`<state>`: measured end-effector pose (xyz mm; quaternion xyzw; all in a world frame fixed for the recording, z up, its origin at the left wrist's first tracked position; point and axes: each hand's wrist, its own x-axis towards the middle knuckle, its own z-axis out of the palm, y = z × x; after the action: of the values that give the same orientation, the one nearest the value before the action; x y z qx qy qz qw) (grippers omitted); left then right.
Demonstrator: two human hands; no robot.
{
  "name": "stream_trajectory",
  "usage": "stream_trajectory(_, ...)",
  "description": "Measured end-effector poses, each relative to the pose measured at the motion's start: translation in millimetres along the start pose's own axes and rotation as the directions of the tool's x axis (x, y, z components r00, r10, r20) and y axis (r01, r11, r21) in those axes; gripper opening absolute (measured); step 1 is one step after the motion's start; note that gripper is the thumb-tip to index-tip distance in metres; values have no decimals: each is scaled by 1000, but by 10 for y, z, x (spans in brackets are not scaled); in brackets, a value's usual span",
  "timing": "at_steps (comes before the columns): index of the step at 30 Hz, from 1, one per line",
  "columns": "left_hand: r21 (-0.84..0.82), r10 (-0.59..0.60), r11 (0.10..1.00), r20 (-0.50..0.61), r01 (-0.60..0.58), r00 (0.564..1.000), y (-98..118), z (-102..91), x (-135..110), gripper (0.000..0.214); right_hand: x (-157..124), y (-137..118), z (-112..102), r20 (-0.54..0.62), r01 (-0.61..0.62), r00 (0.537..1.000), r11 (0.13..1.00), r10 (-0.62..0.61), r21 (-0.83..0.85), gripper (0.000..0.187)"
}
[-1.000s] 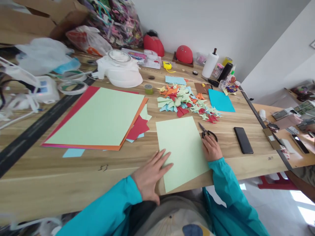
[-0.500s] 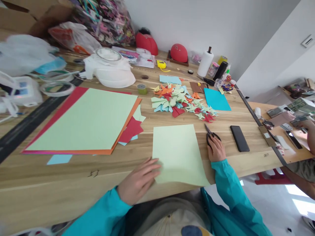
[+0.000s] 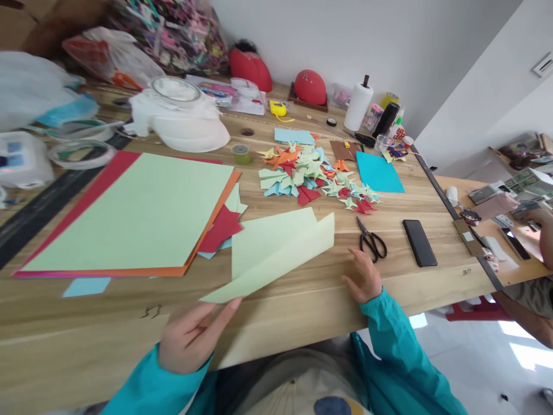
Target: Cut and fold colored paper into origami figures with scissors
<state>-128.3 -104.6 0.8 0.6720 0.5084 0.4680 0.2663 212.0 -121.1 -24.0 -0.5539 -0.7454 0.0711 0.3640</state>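
Observation:
My left hand (image 3: 192, 337) pinches the near edge of a pale green paper sheet (image 3: 276, 245). The sheet's near part is lifted and curls over the rest, which lies on the table. My right hand (image 3: 365, 276) is off to the sheet's right, holding nothing, with thumb and fingers apart. Just beyond its fingertips lie scissors (image 3: 371, 239) with black handles. Farther back is a pile of folded paper shapes (image 3: 302, 173) in green, orange, red and blue. On the left rests a stack of large coloured sheets (image 3: 129, 213), pale green on top.
A black phone (image 3: 420, 242) lies right of the scissors, and a turquoise sheet (image 3: 380, 172) behind them. Small red and green paper pieces (image 3: 220, 230) stick out beside the stack. A green tape roll (image 3: 241, 153) and a white cap (image 3: 185, 124) stand farther back. Another person's arm (image 3: 542, 230) shows at far right.
My left hand has moved left and lifted the near edge of the green sheet, shifting and curling it. My right hand has come off the scissors, toward me and left.

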Motion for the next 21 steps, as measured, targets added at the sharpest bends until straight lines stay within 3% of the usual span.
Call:
stream_trajectory(7,-98,134,989,245,-113,960,33,11,25,17,22,-73,133,34,-74,997,967,68,245,84)
stream_trajectory(12,-79,104,993,264,-85,959,47,45,12,19,14,-51,163,162,-151,982,914,95,378,98)
stream_trajectory(16,-56,99,995,251,-88,963,-45,45,6,18,-18,-46,141,142,-194,978,904,150,381,104)
stream_trajectory(18,-59,93,995,278,-80,956,-60,49,7,19,-32,-47,115,152,-180,979,923,134,341,89)
stream_trajectory(21,-120,94,991,359,-53,929,-10,67,17,22,-49,-52,79,160,-112,985,958,71,264,38)
